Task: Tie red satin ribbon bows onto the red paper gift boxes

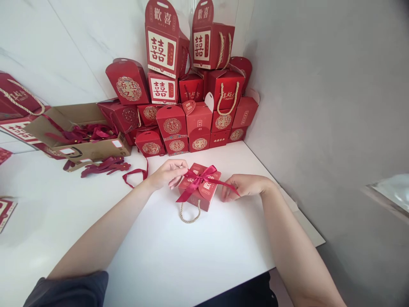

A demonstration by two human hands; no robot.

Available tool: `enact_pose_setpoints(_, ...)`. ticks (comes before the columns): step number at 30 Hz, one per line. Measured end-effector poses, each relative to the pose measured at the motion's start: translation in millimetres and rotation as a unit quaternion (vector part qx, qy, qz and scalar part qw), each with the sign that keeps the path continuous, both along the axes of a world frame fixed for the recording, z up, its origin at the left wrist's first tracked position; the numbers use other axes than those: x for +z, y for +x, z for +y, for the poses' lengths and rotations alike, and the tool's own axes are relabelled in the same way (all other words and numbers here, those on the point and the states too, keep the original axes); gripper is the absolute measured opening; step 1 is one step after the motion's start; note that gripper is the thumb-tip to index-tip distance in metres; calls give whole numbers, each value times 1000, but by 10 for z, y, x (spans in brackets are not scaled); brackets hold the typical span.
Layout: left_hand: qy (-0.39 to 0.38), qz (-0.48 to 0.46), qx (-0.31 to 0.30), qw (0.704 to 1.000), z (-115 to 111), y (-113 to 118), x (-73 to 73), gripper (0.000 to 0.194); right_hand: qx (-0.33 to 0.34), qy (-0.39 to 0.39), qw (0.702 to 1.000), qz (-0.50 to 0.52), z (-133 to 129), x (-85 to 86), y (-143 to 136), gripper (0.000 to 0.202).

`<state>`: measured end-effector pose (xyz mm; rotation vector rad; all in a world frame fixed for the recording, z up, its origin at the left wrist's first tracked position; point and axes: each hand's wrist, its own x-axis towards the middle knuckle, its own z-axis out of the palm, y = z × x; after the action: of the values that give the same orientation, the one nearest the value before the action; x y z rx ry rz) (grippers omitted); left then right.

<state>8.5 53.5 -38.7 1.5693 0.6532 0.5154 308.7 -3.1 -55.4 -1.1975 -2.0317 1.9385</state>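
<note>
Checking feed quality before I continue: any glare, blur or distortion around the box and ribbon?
Head view: even soft light, no glare on the red box or ribbon; both hands, left and right, sharp; wide-angle stretching bends the table edges and forearms.

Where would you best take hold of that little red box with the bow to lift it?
Probably the rope handle: it loops free on the table off the red box's near edge. Come from the near side; ribbon bow covers the top.
</note>
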Motion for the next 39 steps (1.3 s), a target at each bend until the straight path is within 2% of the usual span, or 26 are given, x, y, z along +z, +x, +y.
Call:
enact_pose_setpoints(2, -12, -41, -2, 999, 22, -50, 36, 38, -21, 13, 1000, -9, 15, -58, -4, 16)
enact_pose_setpoints(5, 31, -61, 46, 997, 46, -85, 117, 41, -77, 7, 997, -1, 13, -76, 0, 16)
enact_pose_setpoints(8, 110, -10, 78, 991, 24, -73, 244, 41, -142, 43, 989, 17, 5, -37, -5, 39)
enact_pose_setpoints(10, 175, 53, 90, 979, -31, -45, 356, 38, -151, 80, 985, 33, 8, -28, -50, 47)
enact_pose_setpoints(14, 282, 219, 164, 920, -226, 11, 623, 35, -102, 120, 981, 109, 15, -99, -284, 36)
enact_pose_setpoints(16, 308, 304, 198, 879, -354, 21, 748, 39, -58, 112, 981, 147, 2, -146, -422, 34)
enact_pose_setpoints(18, 320, 378, 204, 845, -489, 27, 827, 49, -32, 113, 981, 151, -18, -176, -524, 32)
enact_pose_setpoints(20, 317, 429, 173, 828, -613, 43, 831, 66, -40, 132, 981, 136, -32, -191, -575, 31)
enact_pose_setpoints(23, 319, 450, 123, 825, -743, 98, 699, 93, -64, 151, 979, 122, -30, -209, -581, 29)
enact_pose_setpoints(26, 352, 452, 130, 809, -781, 138, 543, 102, -71, 156, 978, 119, -16, -234, -570, 28)
enact_pose_setpoints(28, 354, 469, 133, 798, -761, 101, 519, 103, -73, 158, 978, 114, -13, -247, -568, 28)
enact_pose_setpoints(30, 333, 500, 133, 788, -713, -25, 582, 104, -74, 158, 979, 108, -14, -258, -565, 27)
enact_pose_setpoints(33, 274, 556, 144, 772, -616, -407, 776, 100, -76, 156, 980, 93, -15, -275, -550, 25)
enact_pose_setpoints(36, 187, 605, 177, 754, -534, -964, 968, 94, -78, 155, 982, 79, -12, -288, -534, 25)
enact_pose_setpoints(39, 114, 591, 233, 764, -497, -1590, 1086, 91, -78, 152, 983, 71, -13, -288, -528, 24)
